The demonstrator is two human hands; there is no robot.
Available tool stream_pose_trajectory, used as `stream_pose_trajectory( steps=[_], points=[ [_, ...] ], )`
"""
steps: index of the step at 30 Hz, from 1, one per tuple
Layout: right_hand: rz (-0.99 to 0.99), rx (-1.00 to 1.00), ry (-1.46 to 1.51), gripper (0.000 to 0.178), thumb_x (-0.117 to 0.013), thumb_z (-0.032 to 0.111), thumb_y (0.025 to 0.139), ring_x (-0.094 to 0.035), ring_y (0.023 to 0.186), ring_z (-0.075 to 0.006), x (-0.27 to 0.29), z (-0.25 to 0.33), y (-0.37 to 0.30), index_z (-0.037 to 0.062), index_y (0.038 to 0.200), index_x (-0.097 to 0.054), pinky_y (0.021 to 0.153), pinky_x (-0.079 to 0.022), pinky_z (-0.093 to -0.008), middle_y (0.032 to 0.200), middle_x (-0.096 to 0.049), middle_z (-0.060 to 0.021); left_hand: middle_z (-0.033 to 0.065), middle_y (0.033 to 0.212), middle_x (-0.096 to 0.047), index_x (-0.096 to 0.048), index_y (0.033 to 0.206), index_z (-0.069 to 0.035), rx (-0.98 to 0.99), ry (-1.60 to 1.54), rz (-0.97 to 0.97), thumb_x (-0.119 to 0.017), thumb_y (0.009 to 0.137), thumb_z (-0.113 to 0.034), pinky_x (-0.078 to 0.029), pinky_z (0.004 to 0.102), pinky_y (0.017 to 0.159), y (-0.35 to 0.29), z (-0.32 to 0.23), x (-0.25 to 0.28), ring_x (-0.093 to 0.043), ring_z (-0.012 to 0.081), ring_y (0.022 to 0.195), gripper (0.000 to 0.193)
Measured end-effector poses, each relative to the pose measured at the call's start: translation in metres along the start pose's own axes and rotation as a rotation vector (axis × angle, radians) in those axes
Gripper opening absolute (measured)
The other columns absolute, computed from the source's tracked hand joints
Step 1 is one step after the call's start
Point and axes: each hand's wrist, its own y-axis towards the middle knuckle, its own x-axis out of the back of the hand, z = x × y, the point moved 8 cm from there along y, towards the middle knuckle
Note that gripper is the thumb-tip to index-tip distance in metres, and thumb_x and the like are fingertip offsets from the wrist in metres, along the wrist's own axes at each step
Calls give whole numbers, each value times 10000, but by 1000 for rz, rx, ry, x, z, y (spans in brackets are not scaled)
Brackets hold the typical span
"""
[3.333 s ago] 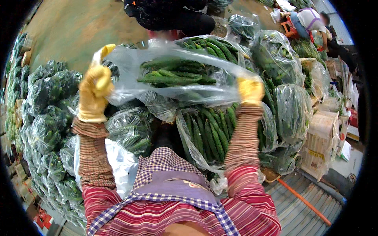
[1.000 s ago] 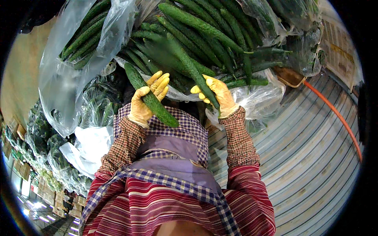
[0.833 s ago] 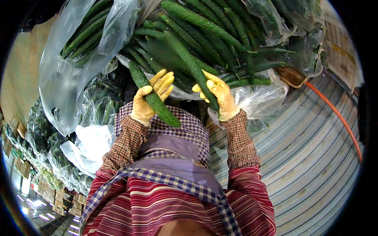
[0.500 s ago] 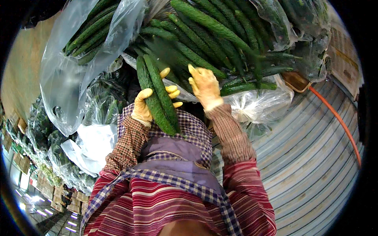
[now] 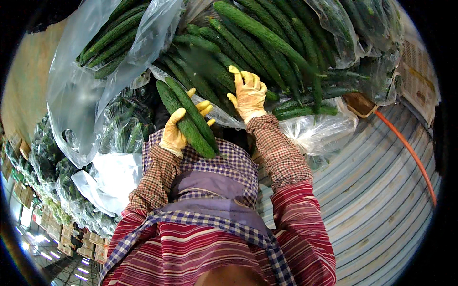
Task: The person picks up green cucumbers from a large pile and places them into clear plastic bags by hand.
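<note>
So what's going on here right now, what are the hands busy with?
A person in yellow gloves is working at an open clear plastic bag heaped with long green cucumbers. The left hand grips two cucumbers held together, lifted off the pile. The right hand lies spread on the cucumber heap in the bag. More filled bags of cucumbers are stacked to the left.

Both hands wear yellow rubber gloves: the left hand [image 5: 177, 133] and the right hand [image 5: 248, 93]. Below each glove cuff comes a sleeve cover [image 5: 279, 152] in a small brown-and-cream check, gathered at the wrist. Nearer the apron [image 5: 210, 205], the sleeves turn to a red top with thin pale stripes. The apron itself is dull purple, edged and strapped in a blue-and-white gingham check.
</note>
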Motion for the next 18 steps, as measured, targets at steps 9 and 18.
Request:
stream_pose_trajectory(
  steps=[9,18],
  points=[
    [410,-86,-23,1071,-792,473,608,-535,1006,-311,-7,-21,21,89,1444,-242,791,-487,-406,1100,-493,-137,268,1280,-483,-248,1446,-137,35,9,-2,-615,837,-181,-388,580,995,-3,0,3,-460,382,1224,713],
    [1035,-404,2381,839,-677,336,750,-604,886,-182,77,8,-47,3,1415,-288,760,-545,-336,1005,-597,-64,210,1186,-577,-316,1409,-91,-2,300,-3,-566,891,-282,-460,430,940,-16,1,-65,-548,306,1134,606]
  ],
)
